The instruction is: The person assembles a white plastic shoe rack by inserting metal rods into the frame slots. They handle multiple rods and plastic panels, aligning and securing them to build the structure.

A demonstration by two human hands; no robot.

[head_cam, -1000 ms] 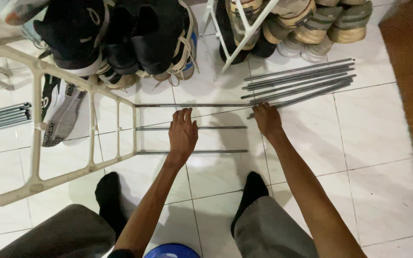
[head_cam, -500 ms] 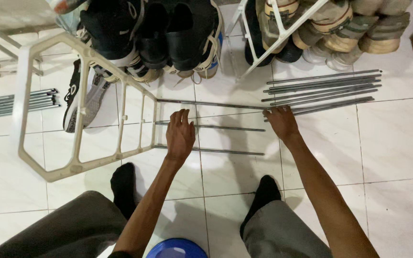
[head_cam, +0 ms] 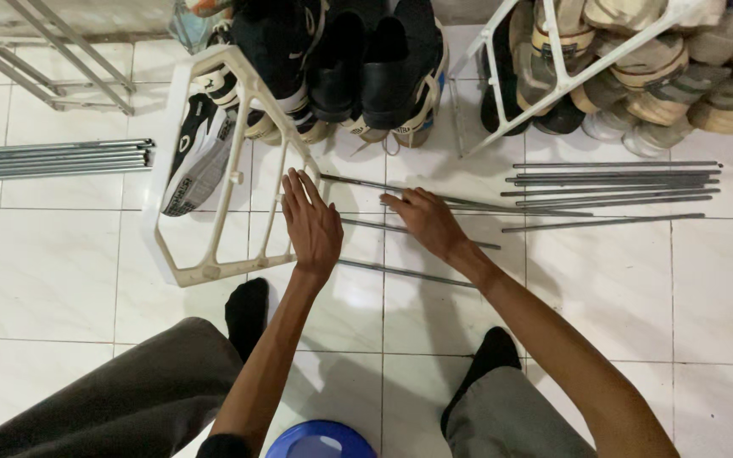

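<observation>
The person is crouching on the white tiled floor (head_cam: 61, 280), and the left hand (head_cam: 311, 225) is lying flat with its fingers spread, pressing on the edge of the cream plastic side frame (head_cam: 181, 161), seemingly to steady it where the rods enter. The right hand (head_cam: 426, 220) is curling its fingers around a thin metal rod (head_cam: 519, 208), pinching it near its left end and angling it towards the frame. Three rods (head_cam: 409, 273) are already reaching from the frame across the tiles, lying roughly parallel, the lowest one just below both hands. To the right, a loose bundle of spare rods (head_cam: 617, 182) is lying well within reach, about six in number, though overlaps are making the count uncertain. Another bundle of rods (head_cam: 57, 159) is resting at the far left, about four. A second white frame (head_cam: 566, 80) is leaning over the shoes (head_cam: 366, 76) stacked at the top.
</observation>
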